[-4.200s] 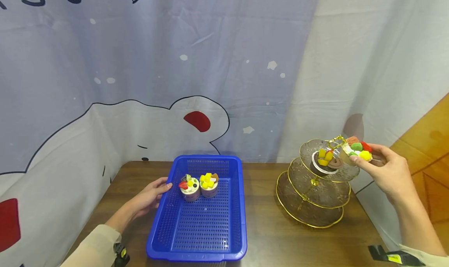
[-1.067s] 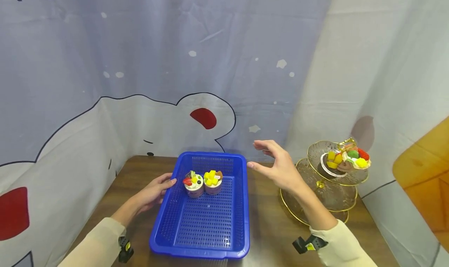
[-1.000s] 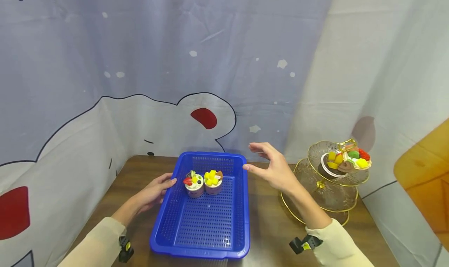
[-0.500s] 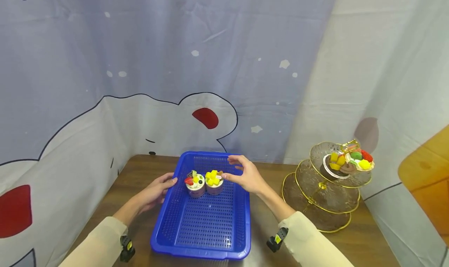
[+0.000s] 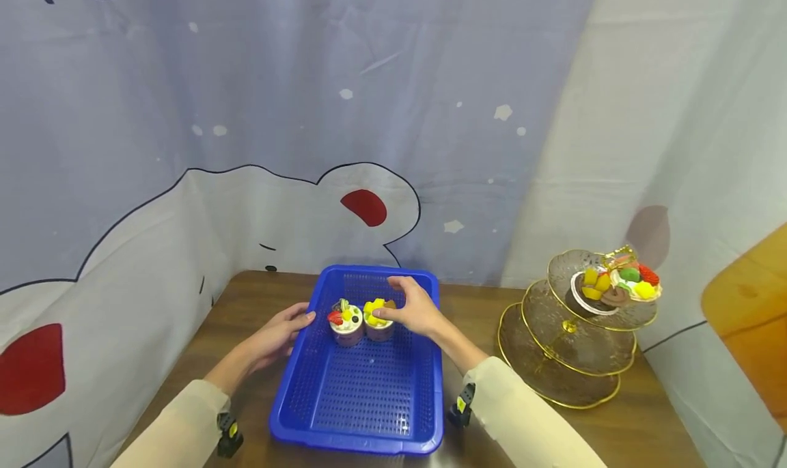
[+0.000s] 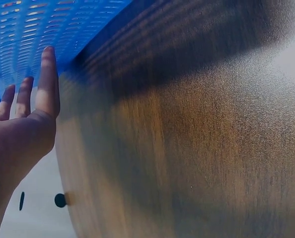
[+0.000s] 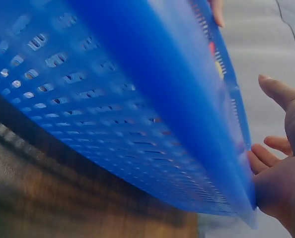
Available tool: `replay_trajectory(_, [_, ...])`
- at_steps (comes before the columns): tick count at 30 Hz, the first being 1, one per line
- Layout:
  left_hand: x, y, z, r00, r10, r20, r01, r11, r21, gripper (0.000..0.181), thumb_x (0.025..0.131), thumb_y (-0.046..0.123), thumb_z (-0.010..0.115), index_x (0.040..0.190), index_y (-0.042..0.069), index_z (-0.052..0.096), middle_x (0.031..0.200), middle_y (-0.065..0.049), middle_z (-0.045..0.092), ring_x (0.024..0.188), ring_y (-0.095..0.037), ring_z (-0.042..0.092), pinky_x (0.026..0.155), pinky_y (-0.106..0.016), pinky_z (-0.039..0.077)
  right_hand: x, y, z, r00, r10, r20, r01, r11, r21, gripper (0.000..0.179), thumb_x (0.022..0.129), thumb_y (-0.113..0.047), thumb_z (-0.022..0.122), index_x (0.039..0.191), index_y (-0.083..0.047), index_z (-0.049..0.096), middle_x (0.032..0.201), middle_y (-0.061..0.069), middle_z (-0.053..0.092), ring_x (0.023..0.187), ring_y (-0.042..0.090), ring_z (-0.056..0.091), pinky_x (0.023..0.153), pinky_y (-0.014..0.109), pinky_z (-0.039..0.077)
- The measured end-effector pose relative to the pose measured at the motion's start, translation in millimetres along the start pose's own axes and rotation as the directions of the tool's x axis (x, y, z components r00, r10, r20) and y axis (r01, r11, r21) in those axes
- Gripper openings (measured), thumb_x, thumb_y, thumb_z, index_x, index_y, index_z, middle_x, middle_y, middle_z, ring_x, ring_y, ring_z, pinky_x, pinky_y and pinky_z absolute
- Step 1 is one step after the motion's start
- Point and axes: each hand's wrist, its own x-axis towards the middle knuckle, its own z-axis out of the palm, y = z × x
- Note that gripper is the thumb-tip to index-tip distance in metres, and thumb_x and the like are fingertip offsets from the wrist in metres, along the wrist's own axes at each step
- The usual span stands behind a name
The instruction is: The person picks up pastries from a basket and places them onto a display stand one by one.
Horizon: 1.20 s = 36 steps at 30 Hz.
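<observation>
Head view: yellow-topped cup [image 5: 379, 333] partly hidden

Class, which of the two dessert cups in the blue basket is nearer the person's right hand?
The cup piled with yellow cubes, by the right hand; the strawberry-topped cup sits farther left.

Left wrist view | My left grip [image 6: 26, 124]: three fingers [image 6: 48, 84] seen, extended upward before the slotted blue basket [image 6: 63, 25]; contact cannot be confirmed | Worktop [image 6: 197, 139]: brown wood grain, shadow beside basket, glare upper right | Pale backdrop [image 6: 38, 218]: lower left, two dark marks.
</observation>
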Motion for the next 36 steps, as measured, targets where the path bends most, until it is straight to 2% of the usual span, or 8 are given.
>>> replay_trajectory(7, [2.1,2.3,-0.1,1.000,0.006,0.012,-0.007,1.000,0.005,0.063,0.113,0.035,0.054,0.162,0.006,0.028,0.144,-0.022,0.057,0.116,-0.032,0.069,0.089,-0.049,0.061,2.8,4.8,6.6,0.997,0.063,0.033,-0.064,0.996,0.059,0.087,0.088,-0.036,0.089,0.157,-0.003,0.046,0.159,0.015,0.049,0.147,0.037,0.046,0.120,0.054,0.038])
replay_trajectory(11, [1.8,3.7,-0.8,1.000,0.012,0.010,-0.013,1.000,0.013,0.065,0.112,0.037,0.055,0.163,0.007,0.028,0.145,-0.021,0.058,0.117,-0.032,0.068,0.089,-0.049,0.061,2.5,4.8,8.1,0.998,0.064,0.018,-0.064,0.997,0.030,0.087,0.087,-0.035,0.090,0.156,-0.004,0.047,0.158,0.014,0.050,0.146,0.035,0.047,0.120,0.052,0.039])
replay_trajectory(23, [2.9,1.3,2.6,0.999,0.006,0.031,-0.007,1.000,0.019,0.068,0.112,0.039,0.056,0.164,0.007,0.027,0.144,-0.024,0.058,0.113,-0.030,0.070,0.086,-0.047,0.062,-0.5,11.6,8.5,0.993,0.099,0.069,-0.099,0.995,0.002,0.088,0.087,-0.036,0.089,0.154,0.001,0.047,0.156,0.017,0.052,0.143,0.035,0.050,0.117,0.053,0.042])
replay_trajectory(27, [4.7,0.3,3.7,1.000,0.005,0.016,-0.005,1.000,0.022,0.067,0.111,0.040,0.057,0.163,0.008,0.030,0.142,-0.021,0.060,0.112,-0.029,0.070,0.086,-0.048,0.062,-0.2,11.2,8.1,0.991,0.097,0.088,-0.096,0.995,-0.020,0.088,0.087,-0.035,0.089,0.154,0.002,0.046,0.154,0.019,0.052,0.139,0.036,0.052,0.115,0.053,0.044])
replay_trajectory(32, [2.5,-0.5,2.2,0.999,0.007,0.033,-0.008,1.000,0.016,0.068,0.111,0.039,0.056,0.163,0.006,0.027,0.146,-0.023,0.057,0.114,-0.030,0.070,0.088,-0.048,0.062,-0.9,12.0,10.9,0.987,0.103,0.120,-0.100,0.995,-0.028,0.090,0.087,-0.036,0.089,0.155,0.002,0.045,0.152,0.019,0.054,0.136,0.035,0.054,0.112,0.052,0.047])
replay_trajectory(36, [2.4,0.2,1.3,0.999,0.012,0.045,-0.013,1.000,0.019,0.068,0.112,0.039,0.055,0.164,0.006,0.026,0.147,-0.025,0.056,0.116,-0.032,0.069,0.088,-0.050,0.062,0.0,13.0,13.2,0.988,0.097,0.117,-0.092,0.995,-0.047,0.089,0.086,-0.035,0.090,0.154,0.002,0.046,0.150,0.019,0.056,0.135,0.035,0.056,0.112,0.051,0.047])
